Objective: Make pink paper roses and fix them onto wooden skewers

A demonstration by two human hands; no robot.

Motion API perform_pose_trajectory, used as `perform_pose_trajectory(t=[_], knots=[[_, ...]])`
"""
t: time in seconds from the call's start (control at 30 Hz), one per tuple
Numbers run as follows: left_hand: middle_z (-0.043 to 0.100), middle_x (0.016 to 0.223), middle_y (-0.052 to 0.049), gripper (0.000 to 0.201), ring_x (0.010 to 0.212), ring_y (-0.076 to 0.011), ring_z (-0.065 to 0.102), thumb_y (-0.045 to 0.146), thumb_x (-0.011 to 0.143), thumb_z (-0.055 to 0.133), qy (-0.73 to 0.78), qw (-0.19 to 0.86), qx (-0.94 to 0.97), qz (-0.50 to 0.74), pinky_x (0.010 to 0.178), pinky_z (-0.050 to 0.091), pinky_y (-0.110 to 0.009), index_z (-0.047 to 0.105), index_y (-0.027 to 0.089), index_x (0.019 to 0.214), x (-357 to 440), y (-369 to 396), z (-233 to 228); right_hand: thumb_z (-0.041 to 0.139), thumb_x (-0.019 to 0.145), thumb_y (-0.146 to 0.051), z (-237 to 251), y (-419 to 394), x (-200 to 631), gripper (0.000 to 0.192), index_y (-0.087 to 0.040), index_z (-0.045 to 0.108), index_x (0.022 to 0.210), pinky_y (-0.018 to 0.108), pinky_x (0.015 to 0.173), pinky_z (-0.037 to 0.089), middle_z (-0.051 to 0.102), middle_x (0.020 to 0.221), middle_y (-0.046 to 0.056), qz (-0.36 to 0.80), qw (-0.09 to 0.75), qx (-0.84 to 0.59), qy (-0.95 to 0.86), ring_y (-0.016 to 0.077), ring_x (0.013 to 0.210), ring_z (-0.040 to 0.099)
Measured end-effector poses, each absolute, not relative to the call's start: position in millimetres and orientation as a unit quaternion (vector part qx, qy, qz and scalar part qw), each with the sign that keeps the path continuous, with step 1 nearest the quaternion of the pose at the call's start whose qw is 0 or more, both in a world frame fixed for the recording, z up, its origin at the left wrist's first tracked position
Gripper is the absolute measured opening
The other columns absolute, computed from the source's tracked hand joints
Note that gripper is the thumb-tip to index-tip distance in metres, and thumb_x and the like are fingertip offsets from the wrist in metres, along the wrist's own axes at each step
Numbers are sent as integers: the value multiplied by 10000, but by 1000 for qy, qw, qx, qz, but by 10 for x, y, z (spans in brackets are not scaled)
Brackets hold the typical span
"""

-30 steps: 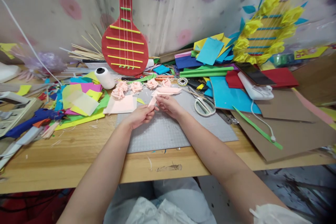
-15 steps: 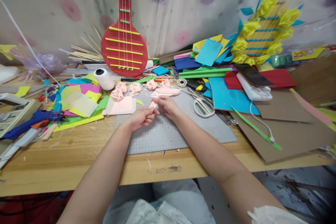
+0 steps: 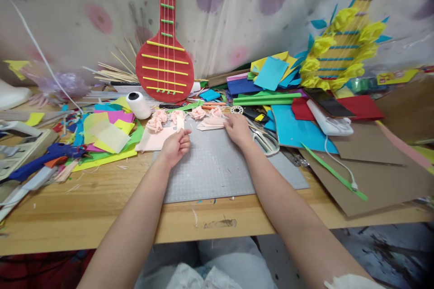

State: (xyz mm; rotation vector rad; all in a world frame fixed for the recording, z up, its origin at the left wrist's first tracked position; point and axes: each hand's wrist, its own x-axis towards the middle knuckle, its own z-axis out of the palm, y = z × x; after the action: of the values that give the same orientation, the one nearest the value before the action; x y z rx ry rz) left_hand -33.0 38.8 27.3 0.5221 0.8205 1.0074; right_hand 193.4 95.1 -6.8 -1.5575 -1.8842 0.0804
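One pink paper strip sits pinched in left fingers — right fingers flat on pink paper pieces.

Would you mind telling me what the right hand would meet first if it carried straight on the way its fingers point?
Probably the small metal bobbin, just beyond the right hand; depth is unclear.

A red paper guitar leans on the wall behind a white thread spool. Scissors lie beside a blue sheet. A blue glue gun rests at the left of the tabletop.
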Motion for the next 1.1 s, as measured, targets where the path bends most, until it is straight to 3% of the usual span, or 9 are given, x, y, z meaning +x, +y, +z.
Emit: perform_pose_trajectory(t=[0.1,0.27,0.43,0.53,0.7,0.77,0.83,0.97,1.1], knots=[[206,475,87,223,331,-24,180,261,884,330,364,771,223,473,302,122,-111,481,125,794,-340,395,277,492,752,-216,-94,969,1929,352,-139,589,1082,408,911,344,603,1075,123,21,338,-615,-712,252,1028,484],[186,485,91,195,341,-22,164,289,861,399,361,774,258,452,310,119,-110,486,128,795,-302,360,268,472,781,-290,-13,833,1702,239,-161,602,934,395,899,346,624,973,99,54,471,-562,-678,222,967,504],[176,502,90,226,360,-20,158,354,835,439,354,795,344,353,323,115,-104,496,137,809,-237,287,234,567,695,-412,-19,581,1212,358,-207,487,977,265,633,427,595,748,-4,435,532,-438,-579,114,654,543],[170,501,91,226,359,-19,146,361,834,435,353,801,371,311,324,107,-103,489,146,794,-206,258,219,642,617,-379,-11,506,1077,470,-218,429,1004,218,532,374,510,575,-86,558,525,-394,-507,74,505,481],[288,491,74,267,347,-17,233,392,820,453,352,809,385,271,312,138,-107,524,136,840,-208,244,225,692,540,-327,31,509,1139,520,-216,411,963,196,487,328,492,538,-109,579,531,-415,-458,63,469,447],[479,591,3,343,430,-55,428,444,793,474,341,812,402,249,332,264,-133,541,133,921,-251,246,253,687,542,-315,33,527,1175,494,-215,411,939,197,502,336,490,537,-108,566,544,-428,-448,68,488,458],[599,816,-98,412,648,-145,584,478,763,501,343,805,421,240,472,439,-221,543,130,979,-321,261,292,682,544,-304,27,546,1197,468,-210,414,916,199,526,344,491,530,-106,555,554,-435,-442,70,506,467],[604,905,-92,351,769,-151,597,415,723,575,435,679,442,391,660,484,-278,552,131,928,-444,332,334,682,537,-296,5,562,1197,458,-203,413,896,203,549,336,497,522,-106,556,555,-434,-442,69,505,457],[561,758,-9,281,665,-111,563,322,621,668,497,575,458,461,553,445,-222,513,145,775,-390,367,274,669,554,-300,-19,552,1159,446,-205,408,903,206,551,337,501,517,-107,547,544,-427,-472,72,502,452]])
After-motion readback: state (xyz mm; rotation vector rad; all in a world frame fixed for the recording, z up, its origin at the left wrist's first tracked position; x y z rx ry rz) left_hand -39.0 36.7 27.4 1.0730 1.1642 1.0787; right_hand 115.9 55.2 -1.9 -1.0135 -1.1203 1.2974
